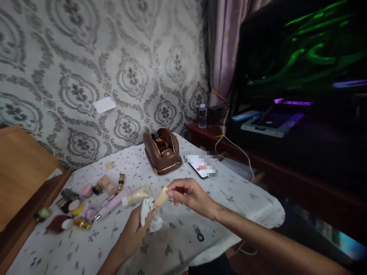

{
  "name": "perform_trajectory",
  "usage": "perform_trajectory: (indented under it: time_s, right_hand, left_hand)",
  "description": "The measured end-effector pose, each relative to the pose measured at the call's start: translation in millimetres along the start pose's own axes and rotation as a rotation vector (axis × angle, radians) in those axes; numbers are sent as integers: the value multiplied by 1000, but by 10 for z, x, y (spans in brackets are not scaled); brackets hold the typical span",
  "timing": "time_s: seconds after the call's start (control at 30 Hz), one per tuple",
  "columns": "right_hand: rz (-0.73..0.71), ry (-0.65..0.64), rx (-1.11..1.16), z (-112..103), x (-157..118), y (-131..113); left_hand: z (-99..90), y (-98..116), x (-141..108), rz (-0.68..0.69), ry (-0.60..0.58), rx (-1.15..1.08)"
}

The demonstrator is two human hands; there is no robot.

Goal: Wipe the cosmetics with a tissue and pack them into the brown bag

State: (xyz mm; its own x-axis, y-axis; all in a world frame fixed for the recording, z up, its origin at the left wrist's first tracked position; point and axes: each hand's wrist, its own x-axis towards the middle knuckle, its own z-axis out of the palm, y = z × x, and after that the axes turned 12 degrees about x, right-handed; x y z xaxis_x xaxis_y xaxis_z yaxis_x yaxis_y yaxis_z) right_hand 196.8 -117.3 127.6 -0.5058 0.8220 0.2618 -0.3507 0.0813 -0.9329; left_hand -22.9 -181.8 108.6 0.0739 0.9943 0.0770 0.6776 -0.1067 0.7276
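My left hand (138, 225) is closed round a crumpled white cloth (146, 211) and the lower end of a small beige tube (160, 199). The fingertips of my right hand (187, 194) pinch the upper end of that tube. Just behind my left hand lies a gold-beige tube with a white cap (137, 195). To its left on the patterned tablecloth (100, 248) are a long pink tube (111, 204) and several cosmetic jars and bottles, among them a pink jar (86, 190) and a gold bottle (83, 223).
An open brown bag (166, 162) with bottles inside stands at the back of the table. A phone (200, 166) lies right of it. Beyond are a clear bottle (202, 116) on a dark red desk, a white cable (239, 147) and a large dark case.
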Motion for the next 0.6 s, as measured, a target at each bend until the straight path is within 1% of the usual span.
perform_trajectory:
  time_s: [0.07, 0.17, 0.27, 0.33, 0.43, 0.53, 0.6]
  right_hand:
    - [-22, 21, -37, -147, -23, -35]
    - [-36, 43, -25, -352, -48, -79]
    - [-51, 83, 14, -515, -71, -100]
    - [-60, 107, 31, -594, -82, -91]
    - [-78, 138, 30, -672, -74, -49]
    - [-97, 151, 12, -712, -22, -13]
    - [-109, 146, 0, -730, 37, -13]
  left_hand:
    - [82, 75, 94, -76, -46, 6]
    - [201, 121, 174, -207, -21, -54]
    - [292, 93, 213, -292, 12, -129]
    - [342, 50, 241, -394, 27, -186]
    - [410, 13, 319, -526, 48, -372]
    - [462, 58, 440, -543, 138, -638]
    - [485, 107, 528, -543, 205, -748]
